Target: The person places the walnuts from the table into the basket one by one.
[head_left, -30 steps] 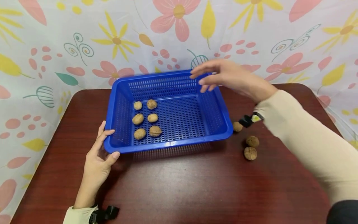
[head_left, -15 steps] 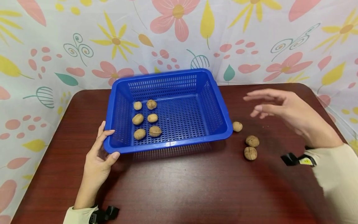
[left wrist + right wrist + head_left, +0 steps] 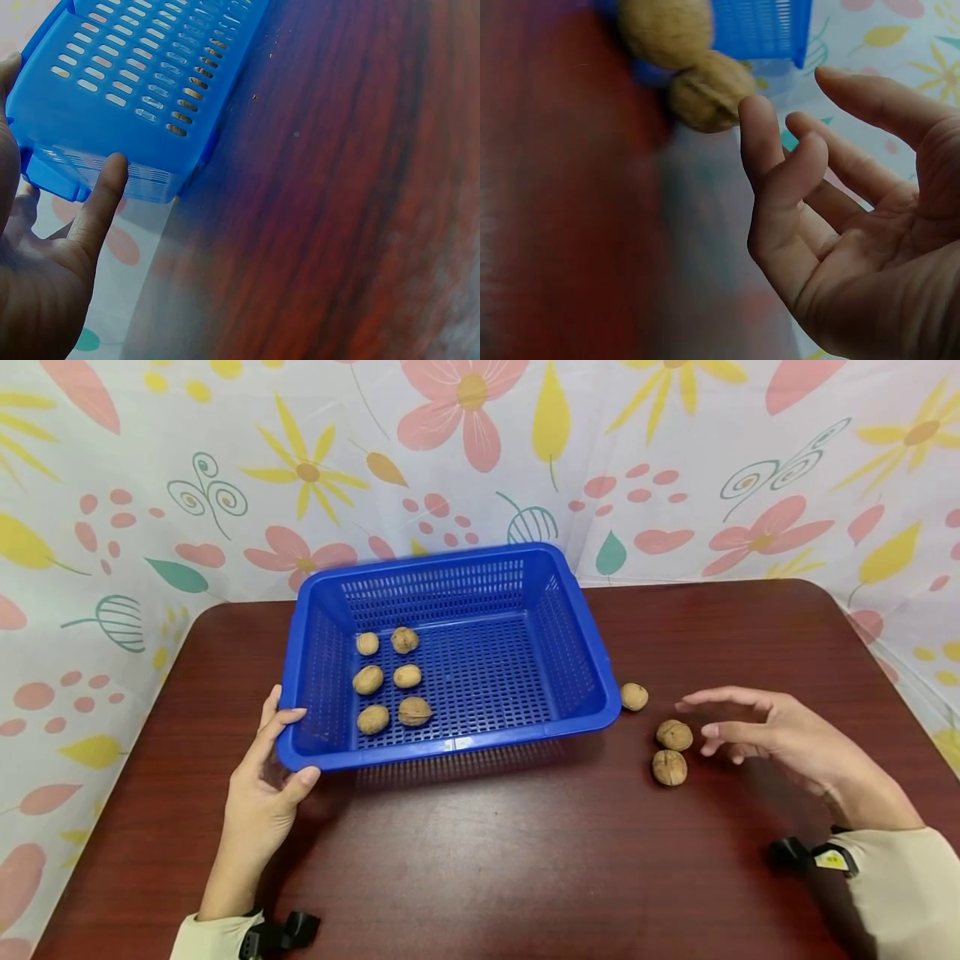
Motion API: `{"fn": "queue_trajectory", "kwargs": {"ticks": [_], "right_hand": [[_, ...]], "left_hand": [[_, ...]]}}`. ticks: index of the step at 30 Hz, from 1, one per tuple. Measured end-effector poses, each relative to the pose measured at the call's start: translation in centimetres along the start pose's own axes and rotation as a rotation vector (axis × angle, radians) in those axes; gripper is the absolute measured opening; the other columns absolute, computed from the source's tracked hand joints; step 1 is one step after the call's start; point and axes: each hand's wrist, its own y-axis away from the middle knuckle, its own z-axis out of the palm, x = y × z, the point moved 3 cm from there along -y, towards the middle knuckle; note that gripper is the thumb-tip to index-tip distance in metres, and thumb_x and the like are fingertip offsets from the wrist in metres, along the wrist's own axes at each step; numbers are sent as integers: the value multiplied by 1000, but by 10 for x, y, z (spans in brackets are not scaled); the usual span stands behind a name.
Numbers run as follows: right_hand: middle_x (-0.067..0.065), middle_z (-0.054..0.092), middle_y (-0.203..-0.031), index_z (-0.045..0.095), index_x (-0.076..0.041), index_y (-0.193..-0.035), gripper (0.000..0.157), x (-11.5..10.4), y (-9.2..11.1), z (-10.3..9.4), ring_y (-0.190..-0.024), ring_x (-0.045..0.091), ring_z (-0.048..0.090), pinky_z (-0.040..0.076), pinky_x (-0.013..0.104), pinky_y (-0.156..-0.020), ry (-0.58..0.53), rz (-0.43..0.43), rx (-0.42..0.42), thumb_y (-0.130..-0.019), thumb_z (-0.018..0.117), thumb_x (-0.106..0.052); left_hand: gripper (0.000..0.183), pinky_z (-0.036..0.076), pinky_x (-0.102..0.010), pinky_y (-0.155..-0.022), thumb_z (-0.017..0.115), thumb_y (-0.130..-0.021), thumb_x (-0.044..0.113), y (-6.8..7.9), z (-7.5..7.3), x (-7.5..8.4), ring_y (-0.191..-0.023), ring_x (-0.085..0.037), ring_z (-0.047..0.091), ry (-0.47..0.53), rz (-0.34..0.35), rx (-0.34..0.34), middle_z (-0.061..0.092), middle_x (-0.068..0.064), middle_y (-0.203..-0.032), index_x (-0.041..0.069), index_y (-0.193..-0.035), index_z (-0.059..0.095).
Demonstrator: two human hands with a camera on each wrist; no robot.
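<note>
A blue plastic basket (image 3: 450, 744) stands on the table, and several walnuts (image 3: 415, 712) lie in its left half in two columns. My left hand (image 3: 258, 802) grips the basket's near left corner, fingers over the left rim and thumb at the front rim. Outside the basket on the right are three walnuts: one walnut (image 3: 633, 697) close to its right wall, and a pair, an upper walnut (image 3: 674, 735) and a lower walnut (image 3: 669, 768), touching each other. Just right of this pair hovers my right hand (image 3: 780, 735), fingers spread and loosely bent, holding nothing.
The dark red-brown wooden table (image 3: 480, 877) has rounded far corners. Behind it hangs a white cloth (image 3: 480, 485) with a flower print, close to the basket's far rim. A black wrist strap (image 3: 832, 856) sits on the right sleeve.
My right hand has moved from above the basket's far right corner to the right and down, toward the pair of walnuts. The left hand and the basket have stayed in place.
</note>
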Motion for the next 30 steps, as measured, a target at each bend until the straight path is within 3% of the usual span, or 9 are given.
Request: {"fn": "queue_trajectory", "kwargs": {"ticks": [10, 18, 30], "right_hand": [[-7, 73, -117, 60, -3, -142, 42, 10, -8, 14, -71, 21, 65, 55, 35, -62, 9, -30, -70, -101, 65, -4], [-8, 75, -106, 62, 1, -138, 37, 11, -12, 17, -66, 20, 61, 52, 35, -58, -8, -67, -114, -101, 63, -1], [-7, 76, -98, 64, -2, -136, 35, 11, -11, 18, -70, 19, 62, 52, 36, -59, 1, -50, -63, -101, 65, -3]], "left_hand": [[56, 52, -16, -102, 71, -94, -6, 1, 0, 0, -146, -15, 44, 3, 4, 3, 12, -8, -177, -3, -147, 52], [57, 51, -16, -102, 72, -93, -4, 0, 0, 2, -148, -16, 42, -14, 6, 8, 13, -8, -177, -3, -147, 53], [56, 51, -16, -102, 70, -94, -5, -1, 1, 1, -148, -18, 41, -5, 0, 1, 14, -5, -177, -3, -147, 51]]}}
